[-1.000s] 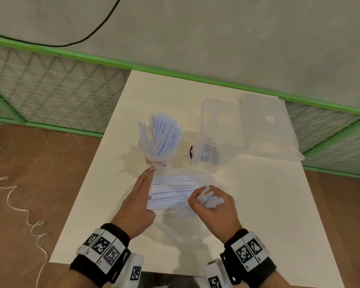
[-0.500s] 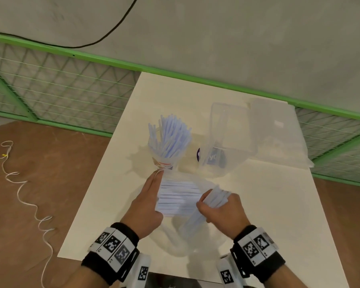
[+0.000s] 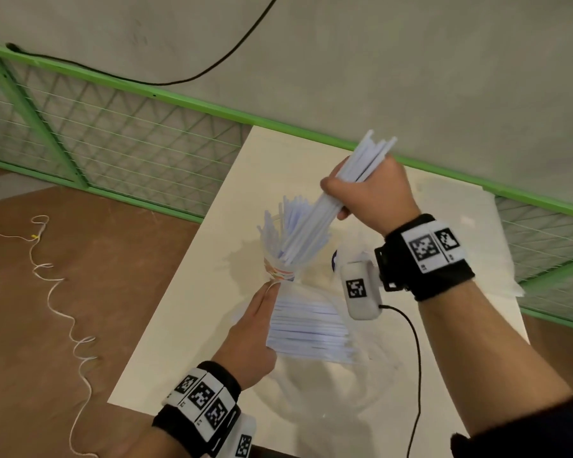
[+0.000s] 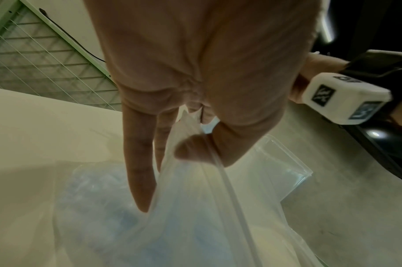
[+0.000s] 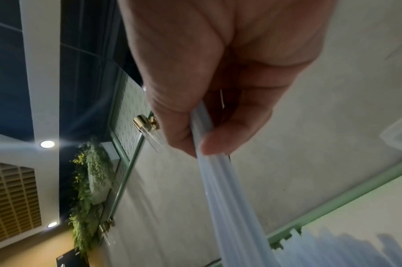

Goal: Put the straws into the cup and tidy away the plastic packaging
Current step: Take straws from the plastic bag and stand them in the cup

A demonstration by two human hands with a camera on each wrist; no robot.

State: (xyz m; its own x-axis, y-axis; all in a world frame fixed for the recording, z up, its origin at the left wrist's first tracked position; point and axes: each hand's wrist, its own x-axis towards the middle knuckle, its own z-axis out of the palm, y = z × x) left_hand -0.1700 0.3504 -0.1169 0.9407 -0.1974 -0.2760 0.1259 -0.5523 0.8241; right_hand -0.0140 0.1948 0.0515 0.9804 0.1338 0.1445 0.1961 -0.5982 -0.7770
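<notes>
The right hand [image 3: 368, 193] is clenched round a bundle of straws [image 3: 328, 209], held slanting above the cup [image 3: 280, 271]; the bundle's lower ends reach in among the straws already standing there, though whether they touch the cup's bottom is hidden. The cup stands on the desk [image 3: 186, 325], only a strip of its printed wall showing below the crowded straws. The left hand [image 3: 250, 338] lies at the near-left edge of the plastic packaging [image 3: 328, 381], its thumb and fingers pinching a fold of the clear film, as the left wrist view shows. More straws [image 3: 308, 328] lie flat inside the packaging; its clear outline is hard to trace. The right wrist and its camera cover most of the clear box [image 3: 450, 233] behind.
</notes>
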